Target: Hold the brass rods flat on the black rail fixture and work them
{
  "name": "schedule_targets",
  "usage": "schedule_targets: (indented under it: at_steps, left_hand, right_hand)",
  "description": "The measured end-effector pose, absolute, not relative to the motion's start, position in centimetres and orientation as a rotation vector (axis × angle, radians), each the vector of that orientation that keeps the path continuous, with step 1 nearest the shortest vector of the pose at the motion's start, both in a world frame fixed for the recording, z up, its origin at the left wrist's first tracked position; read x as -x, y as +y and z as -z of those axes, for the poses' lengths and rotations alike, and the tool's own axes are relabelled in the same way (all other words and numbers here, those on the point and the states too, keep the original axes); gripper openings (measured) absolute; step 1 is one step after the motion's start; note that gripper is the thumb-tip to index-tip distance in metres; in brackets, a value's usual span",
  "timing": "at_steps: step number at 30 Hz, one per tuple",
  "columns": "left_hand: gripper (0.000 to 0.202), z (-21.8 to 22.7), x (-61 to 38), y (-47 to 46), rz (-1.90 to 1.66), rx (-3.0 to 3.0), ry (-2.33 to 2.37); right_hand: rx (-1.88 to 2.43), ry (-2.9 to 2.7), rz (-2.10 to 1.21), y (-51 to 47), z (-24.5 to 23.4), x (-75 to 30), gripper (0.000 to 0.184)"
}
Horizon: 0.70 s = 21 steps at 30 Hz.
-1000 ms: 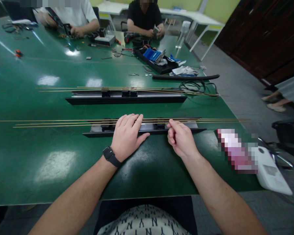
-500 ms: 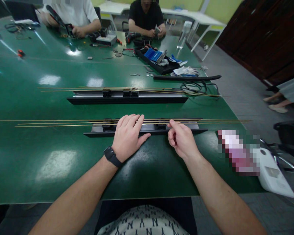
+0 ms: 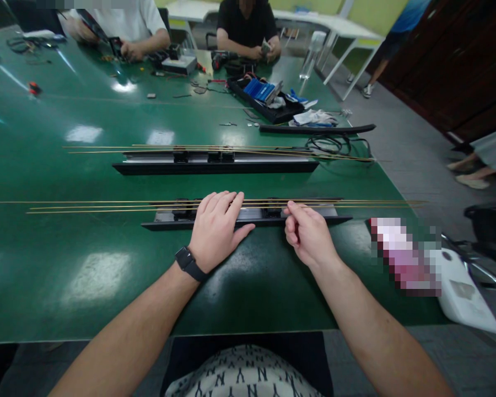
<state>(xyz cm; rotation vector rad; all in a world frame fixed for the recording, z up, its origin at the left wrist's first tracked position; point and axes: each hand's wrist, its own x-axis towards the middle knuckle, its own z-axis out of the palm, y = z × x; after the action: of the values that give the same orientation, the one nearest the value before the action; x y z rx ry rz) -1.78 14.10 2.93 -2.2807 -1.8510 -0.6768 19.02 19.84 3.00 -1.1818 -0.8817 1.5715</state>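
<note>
Three thin brass-coloured rods (image 3: pixel 95 208) run lengthwise over a black-edged metal channel (image 3: pixel 248 221) on the green table. My left hand (image 3: pixel 217 220), with a black watch at its wrist, lies palm down across the rods and channel, fingers stretched and thumb out to the side. Farther right, my right hand (image 3: pixel 308 229) is closed, its fingers curled and its fingertips pinching at a rod; the exact grip is partly hidden. Black brackets (image 3: pixel 271 207) sit inside the channel between my hands.
Beyond lies a second channel (image 3: pixel 215 167) with similar rods on top. Farther back are a black strip (image 3: pixel 314 130), coiled cable (image 3: pixel 328 145), gloves (image 3: pixel 314 118) and a black tray (image 3: pixel 279 114). At right is a white device (image 3: pixel 458 286). Two people work across the table (image 3: pixel 119 292).
Both hands hold nearly the same positions on the rods and channel. In the background at upper right, another person has come into view. The camera view has shifted very slightly.
</note>
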Motion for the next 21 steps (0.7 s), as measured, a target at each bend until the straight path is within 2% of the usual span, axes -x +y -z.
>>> schedule_targets:
  at_steps: [21]
  left_hand:
    - [0.062,-3.20,1.69,14.06,0.689,2.281,-1.854]
  right_hand:
    - [1.203,-0.941,-1.548,19.97,-2.71,-19.14,0.033]
